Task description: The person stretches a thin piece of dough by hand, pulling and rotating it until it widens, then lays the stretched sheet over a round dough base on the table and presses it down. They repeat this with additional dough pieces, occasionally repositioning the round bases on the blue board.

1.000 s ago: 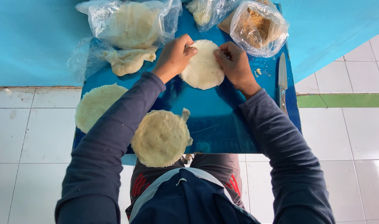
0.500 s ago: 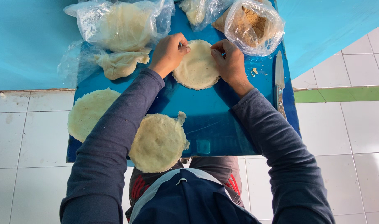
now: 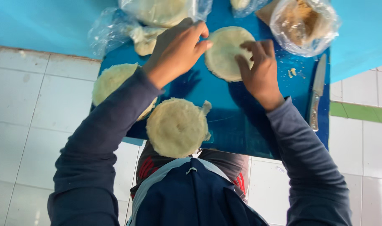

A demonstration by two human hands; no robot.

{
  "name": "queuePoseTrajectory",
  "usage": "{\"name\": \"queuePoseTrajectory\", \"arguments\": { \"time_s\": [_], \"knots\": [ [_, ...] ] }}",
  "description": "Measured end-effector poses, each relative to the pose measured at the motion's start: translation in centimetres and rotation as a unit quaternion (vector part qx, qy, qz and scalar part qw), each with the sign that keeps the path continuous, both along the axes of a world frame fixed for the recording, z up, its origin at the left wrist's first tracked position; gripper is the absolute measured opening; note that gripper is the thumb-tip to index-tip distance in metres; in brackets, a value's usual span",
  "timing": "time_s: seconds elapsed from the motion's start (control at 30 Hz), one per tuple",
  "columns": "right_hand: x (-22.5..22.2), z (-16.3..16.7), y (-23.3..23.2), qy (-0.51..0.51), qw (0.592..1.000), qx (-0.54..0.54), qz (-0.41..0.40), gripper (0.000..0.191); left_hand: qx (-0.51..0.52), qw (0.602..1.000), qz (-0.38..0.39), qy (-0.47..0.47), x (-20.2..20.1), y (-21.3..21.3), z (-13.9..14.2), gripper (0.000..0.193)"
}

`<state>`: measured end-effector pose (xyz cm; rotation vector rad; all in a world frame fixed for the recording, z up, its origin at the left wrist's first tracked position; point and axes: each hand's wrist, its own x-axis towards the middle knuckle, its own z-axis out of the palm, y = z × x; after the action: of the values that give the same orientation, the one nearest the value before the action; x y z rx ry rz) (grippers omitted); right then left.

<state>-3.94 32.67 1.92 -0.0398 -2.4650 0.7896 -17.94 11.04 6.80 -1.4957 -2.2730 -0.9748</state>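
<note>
Dough disc [image 3: 226,52] lies flat near the far edge of the blue board [image 3: 241,125], held between both hands. Left hand [image 3: 176,52] rests at the disc's left rim, fingers together and curled, fingertips touching the edge. Right hand [image 3: 260,69] lies on the disc's right side, fingers spread apart and pressing down on the surface — neither hand is clamped around anything.

Judgement on method: pressure should be even, working round the rim with the fingertips while the other hand steadies the disc, so the edge comes out uniform and does not tear.

Count of items:
- Dough discs on the board, three: the one in hand, a second at the near edge [image 3: 176,127] with a small tab of dough at its rim, and a third at the left edge [image 3: 111,81], partly hidden by the left sleeve.
- Clear plastic bags, at least four along the far edge; one at the far right corner [image 3: 304,25] holds a brown crumbly filling, the others pale dough.
- Knife [image 3: 316,94], one — lying along the right edge.
- Crumbs [image 3: 293,73], a few, just left of the knife.
</note>
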Motion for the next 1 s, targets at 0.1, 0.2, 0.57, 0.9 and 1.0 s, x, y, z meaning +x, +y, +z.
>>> {"name": "queuePoseTrajectory", "arguments": {
  "time_s": [0.1,0.2,0.57,0.9,1.0],
  "knots": [
    [1.4,0.9,-3.8,-0.037,0.991,-0.006,0.129,0.032,0.016,0.999,0.038,-0.03,4.3,-6.5,1.7,0.022],
    [3.1,1.6,-7.6,-0.055,0.966,0.046,0.247,0.043,0.038,0.991,0.067,-0.114,10.0,-13.2,1.1,0.019],
    [6.2,3.1,-12.9,-0.1,0.885,0.157,0.426,0.072,0.026,0.766,0.141,-0.626,20.3,-19.3,-9.9,0.03],
    [8.9,2.0,-13.6,-0.092,0.962,-0.041,0.254,0.022,0.087,0.852,0.104,-0.506,21.0,-16.9,-8.5,0.027],
    [8.9,1.4,-13.1,-0.151,0.963,-0.128,0.181,0.015,0.082,0.839,0.071,-0.534,21.0,-16.2,-8.7,0.029]
  ]
}}
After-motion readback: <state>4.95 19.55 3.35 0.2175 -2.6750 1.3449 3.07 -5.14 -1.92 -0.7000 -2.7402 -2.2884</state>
